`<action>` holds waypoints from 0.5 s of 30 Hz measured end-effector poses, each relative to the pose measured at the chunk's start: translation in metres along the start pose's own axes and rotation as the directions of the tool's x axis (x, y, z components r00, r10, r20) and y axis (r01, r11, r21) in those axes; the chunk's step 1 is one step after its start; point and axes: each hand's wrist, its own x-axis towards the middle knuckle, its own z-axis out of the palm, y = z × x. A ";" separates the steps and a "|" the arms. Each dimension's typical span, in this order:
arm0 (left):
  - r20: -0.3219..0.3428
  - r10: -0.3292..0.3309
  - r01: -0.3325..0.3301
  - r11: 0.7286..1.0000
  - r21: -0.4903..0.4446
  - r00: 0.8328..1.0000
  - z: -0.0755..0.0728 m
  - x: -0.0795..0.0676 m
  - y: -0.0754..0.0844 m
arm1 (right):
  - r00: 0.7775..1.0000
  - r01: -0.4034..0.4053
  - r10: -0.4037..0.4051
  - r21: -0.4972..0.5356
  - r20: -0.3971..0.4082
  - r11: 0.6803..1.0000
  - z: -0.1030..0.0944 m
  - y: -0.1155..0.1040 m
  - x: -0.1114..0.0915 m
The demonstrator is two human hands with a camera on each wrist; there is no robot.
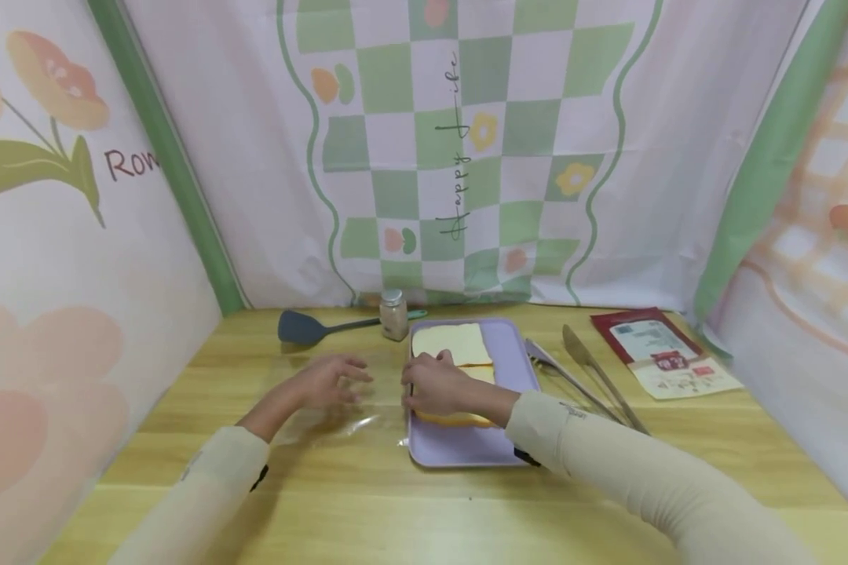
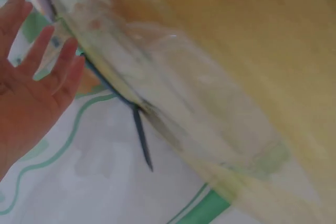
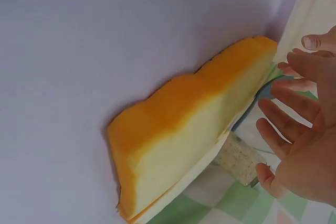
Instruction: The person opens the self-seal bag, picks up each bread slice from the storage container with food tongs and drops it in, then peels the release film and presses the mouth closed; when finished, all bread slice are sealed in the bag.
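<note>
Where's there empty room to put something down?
Bare table lies in front of the purple tray, between left sleeve and right sleeve, and between the red packet and right sleeve. Crowded: left of the tray, clear plastic and the left hand; right of it, metal utensils.

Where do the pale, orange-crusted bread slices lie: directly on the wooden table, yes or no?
No, the head view shows the bread slices lying on a light-purple rectangular tray.

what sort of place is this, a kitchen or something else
Likely a small food-preparation booth, though a kitchen corner can't be ruled out: printed cloth hangs around a wood-grain table, where bread slices and a turner are laid out.
</note>
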 end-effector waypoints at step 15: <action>-0.118 0.071 -0.070 0.997 0.008 0.990 0.022 -0.001 -0.026 | 0.996 -0.039 0.041 -0.032 0.073 0.999 0.016 0.003 0.017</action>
